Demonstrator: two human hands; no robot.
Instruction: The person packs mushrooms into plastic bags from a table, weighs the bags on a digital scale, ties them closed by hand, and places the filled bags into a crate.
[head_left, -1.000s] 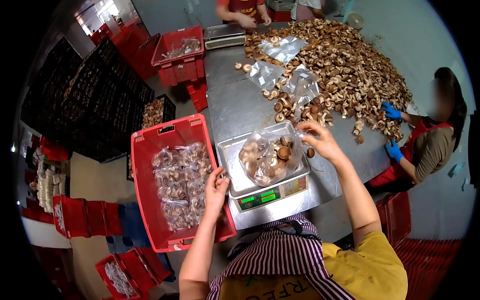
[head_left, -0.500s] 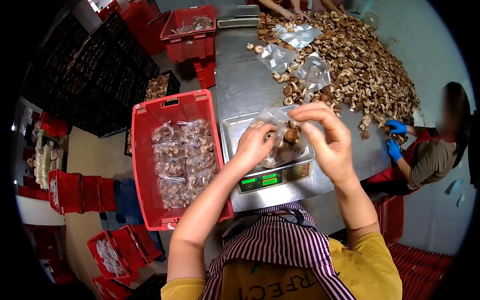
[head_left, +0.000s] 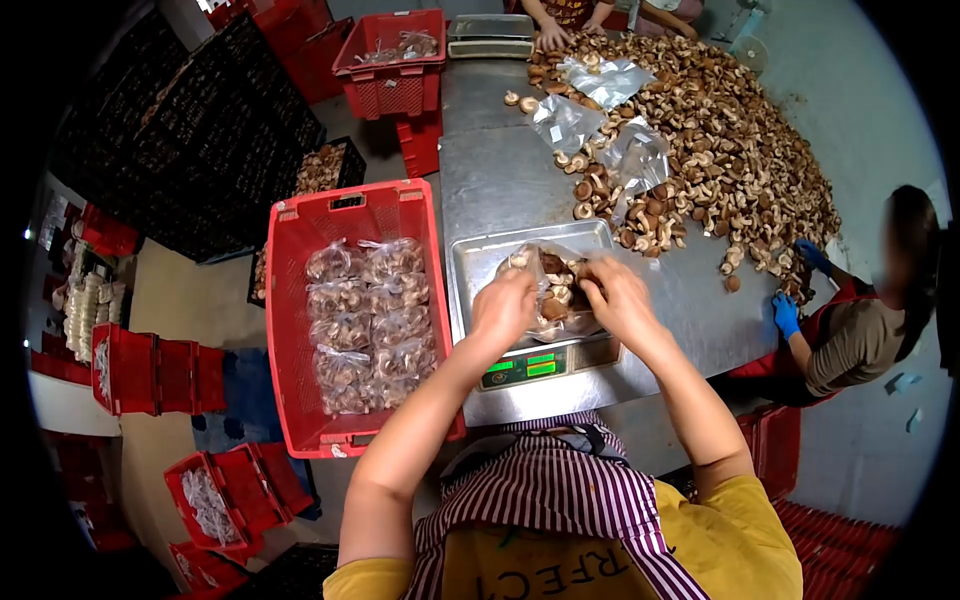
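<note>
A clear plastic bag of mushrooms (head_left: 556, 302) rests on the metal tray of a digital scale (head_left: 468, 275), its mouth spread so the brown caps and pale stems show. My left hand (head_left: 506, 306) grips the bag's left edge with bent fingers. On the opposite edge, my right hand (head_left: 618, 298) pinches the plastic between thumb and fingers. Green digits glow on the scale's front panel (head_left: 541, 364), too small to read. Just beyond the tray, loose mushrooms (head_left: 690, 160) form a large heap, with several plastic bags (head_left: 640, 158) lying on its near side.
Left of the scale stands a red crate (head_left: 285, 320) holding several filled mushroom bags (head_left: 342, 367). A co-worker in blue gloves (head_left: 787, 313) handles mushrooms at the right. Another person's hands (head_left: 553, 36) are at the far side, near a second scale (head_left: 490, 48).
My right hand has come down from above the bag onto its right edge. The bag's mouth is spread wider between both hands. The co-worker's gloved hands have moved apart.
</note>
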